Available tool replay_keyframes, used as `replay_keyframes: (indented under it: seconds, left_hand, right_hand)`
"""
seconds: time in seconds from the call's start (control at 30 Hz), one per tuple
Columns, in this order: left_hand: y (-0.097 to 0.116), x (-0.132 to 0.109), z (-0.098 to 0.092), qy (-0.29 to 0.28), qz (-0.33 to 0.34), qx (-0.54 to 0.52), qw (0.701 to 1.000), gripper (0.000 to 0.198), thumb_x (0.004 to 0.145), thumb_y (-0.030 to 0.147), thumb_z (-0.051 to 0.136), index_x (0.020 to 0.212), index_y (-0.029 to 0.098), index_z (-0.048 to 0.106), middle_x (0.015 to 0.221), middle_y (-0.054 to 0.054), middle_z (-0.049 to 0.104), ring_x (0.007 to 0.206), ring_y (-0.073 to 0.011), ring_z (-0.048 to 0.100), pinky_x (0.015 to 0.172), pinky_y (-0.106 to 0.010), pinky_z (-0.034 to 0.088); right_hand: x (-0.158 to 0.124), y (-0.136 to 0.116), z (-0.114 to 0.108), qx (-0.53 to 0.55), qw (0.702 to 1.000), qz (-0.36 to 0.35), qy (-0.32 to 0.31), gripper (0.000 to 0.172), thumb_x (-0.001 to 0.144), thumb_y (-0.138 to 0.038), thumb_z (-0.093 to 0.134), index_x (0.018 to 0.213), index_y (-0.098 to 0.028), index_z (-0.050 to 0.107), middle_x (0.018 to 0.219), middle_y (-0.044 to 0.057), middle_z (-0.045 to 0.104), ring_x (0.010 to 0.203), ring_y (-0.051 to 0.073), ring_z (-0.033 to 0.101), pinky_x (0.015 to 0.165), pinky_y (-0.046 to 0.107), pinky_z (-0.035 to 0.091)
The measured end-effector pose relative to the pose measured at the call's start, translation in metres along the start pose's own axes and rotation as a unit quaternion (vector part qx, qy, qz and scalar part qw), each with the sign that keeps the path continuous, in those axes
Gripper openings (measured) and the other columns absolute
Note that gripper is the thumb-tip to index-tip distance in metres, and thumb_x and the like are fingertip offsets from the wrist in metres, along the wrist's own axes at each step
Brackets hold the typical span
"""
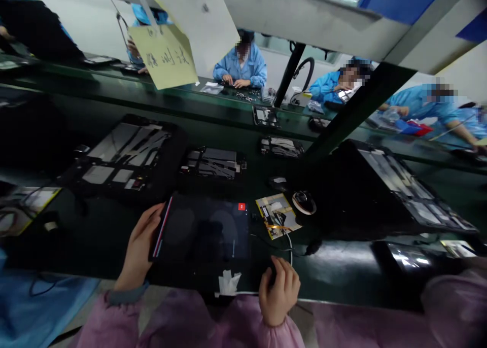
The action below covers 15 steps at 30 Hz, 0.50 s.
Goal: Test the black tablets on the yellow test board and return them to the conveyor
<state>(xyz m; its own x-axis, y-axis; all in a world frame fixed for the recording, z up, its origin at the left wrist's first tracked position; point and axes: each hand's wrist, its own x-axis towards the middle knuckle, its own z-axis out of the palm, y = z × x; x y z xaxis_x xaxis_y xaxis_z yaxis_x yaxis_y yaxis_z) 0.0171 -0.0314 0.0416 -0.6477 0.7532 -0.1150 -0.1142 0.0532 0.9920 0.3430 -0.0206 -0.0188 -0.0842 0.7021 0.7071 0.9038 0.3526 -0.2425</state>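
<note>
Head view: left hand (139,249) fingers pinch a tablet (207,231) by the near table (342,277) edge; right hand (279,294) curls, grip unclear.

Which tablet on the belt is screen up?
The tablet gripped by the left hand; the opened tablets behind it show bare internals.

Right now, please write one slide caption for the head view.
Left hand grips the edge of a dark tablet on the green belt; right hand curls at its near corner.
</note>
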Motion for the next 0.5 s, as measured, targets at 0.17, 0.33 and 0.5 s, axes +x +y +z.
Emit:
replay_keyframes:
  seconds: [0.17,0.33,0.5]
  left_hand:
    - [0.0049,-0.0016,0.0011,0.001,-0.010,-0.034,0.999,0.042,0.073,0.048,0.067,0.105,0.023,0.065,0.123,-0.004,0.061,0.118,-0.0250,0.054,0.103,-0.031,0.040]
    - [0.0029,0.0003,-0.0003,-0.001,-0.011,-0.024,1.000,0.046,0.074,0.052,0.065,0.108,0.021,0.064,0.120,-0.005,0.063,0.116,-0.0255,0.055,0.101,-0.032,0.041]
    - [0.0038,-0.0010,-0.0011,-0.004,0.011,0.008,1.000,0.045,0.077,0.054,0.060,0.108,0.021,0.065,0.119,-0.006,0.063,0.115,-0.0257,0.056,0.100,-0.033,0.042]
  right_hand:
    - [-0.0005,0.0017,0.0011,0.002,1.000,-0.007,0.004,0.022,0.088,-0.018,0.049,0.106,-0.013,0.059,0.100,0.012,0.063,0.097,0.025,0.055,0.082,0.039,0.043]
    - [-0.0003,0.0018,0.0022,0.001,1.000,-0.012,-0.006,0.021,0.088,-0.017,0.048,0.106,-0.013,0.058,0.099,0.012,0.064,0.096,0.025,0.055,0.081,0.039,0.043]
    - [0.0009,0.0007,0.0011,-0.005,1.000,-0.004,-0.005,0.022,0.089,-0.018,0.046,0.106,-0.013,0.058,0.099,0.013,0.063,0.096,0.024,0.055,0.082,0.038,0.043]
